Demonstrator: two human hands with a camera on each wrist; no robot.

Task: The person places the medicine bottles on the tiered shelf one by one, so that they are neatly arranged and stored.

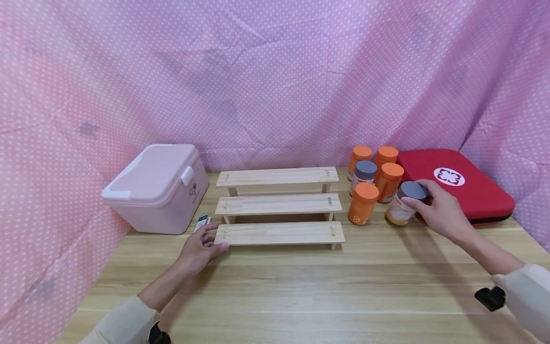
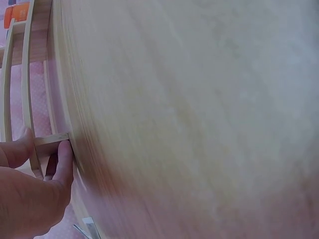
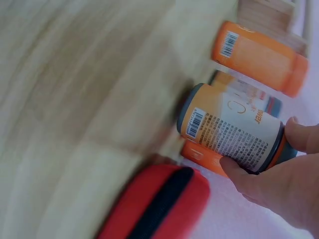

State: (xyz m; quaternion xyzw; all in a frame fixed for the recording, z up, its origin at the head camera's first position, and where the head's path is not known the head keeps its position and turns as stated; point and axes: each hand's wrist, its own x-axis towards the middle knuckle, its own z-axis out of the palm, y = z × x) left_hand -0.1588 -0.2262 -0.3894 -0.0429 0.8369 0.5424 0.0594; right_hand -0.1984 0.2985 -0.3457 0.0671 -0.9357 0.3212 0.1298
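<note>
A three-step wooden rack (image 1: 279, 233) stands in the middle of the table. My left hand (image 1: 200, 251) grips the left end of its lowest step, thumb on the board and fingers by the end support (image 2: 52, 141). To the right, my right hand (image 1: 444, 212) holds a pill bottle with a grey lid (image 1: 413, 190) and a white-and-yellow label (image 3: 232, 132), thumb and fingers around its upper part. This bottle leans slightly; whether its base touches the table I cannot tell. Close to it are an orange bottle (image 1: 363, 204) and another grey-lidded bottle (image 1: 364, 175).
More orange bottles (image 1: 390, 182) are grouped behind, beside a red first-aid case (image 1: 464, 181) at the right. A pale pink lidded box (image 1: 159, 186) stands at the left, with a small white-and-dark item (image 1: 202, 222) near the left hand. Pink dotted cloth (image 1: 275, 86) hangs behind the table.
</note>
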